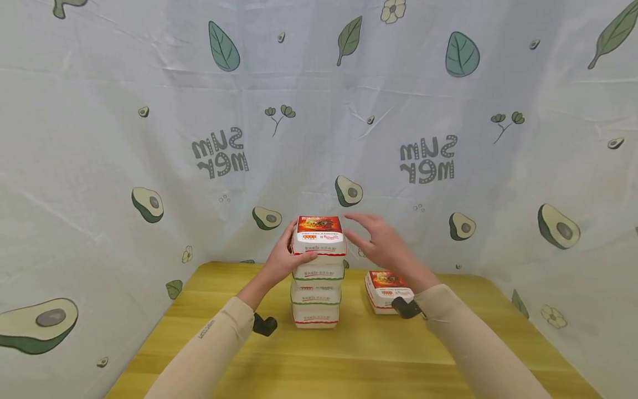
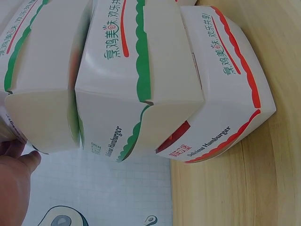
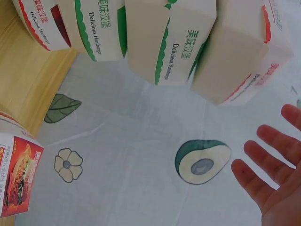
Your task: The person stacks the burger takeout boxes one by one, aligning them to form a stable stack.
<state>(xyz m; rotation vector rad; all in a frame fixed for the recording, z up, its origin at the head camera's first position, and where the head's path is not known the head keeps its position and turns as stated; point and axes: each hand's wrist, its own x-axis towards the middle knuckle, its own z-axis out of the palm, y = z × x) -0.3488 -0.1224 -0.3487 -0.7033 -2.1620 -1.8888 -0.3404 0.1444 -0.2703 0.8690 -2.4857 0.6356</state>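
Note:
Several paper hamburger boxes stand in one upright stack, with red-edged and green-edged boxes (image 1: 316,297) under a red-edged top hamburger box (image 1: 320,237). My left hand (image 1: 282,257) grips that top box from the left, thumb across its front and fingers along its side. In the left wrist view, the left thumb and a finger (image 2: 31,161) show at the box's lower edge. Just right of the top box, my right hand (image 1: 380,241) is raised with fingers spread and nothing in it. The right wrist view shows a gap between the right fingertips (image 3: 240,169) and the stack.
A single hamburger box (image 1: 387,281) with a burger picture on its lid sits on the table right of the stack, partly behind the right forearm. The wooden table (image 1: 279,366) ends at a printed cloth backdrop (image 1: 319,144) behind and at both sides.

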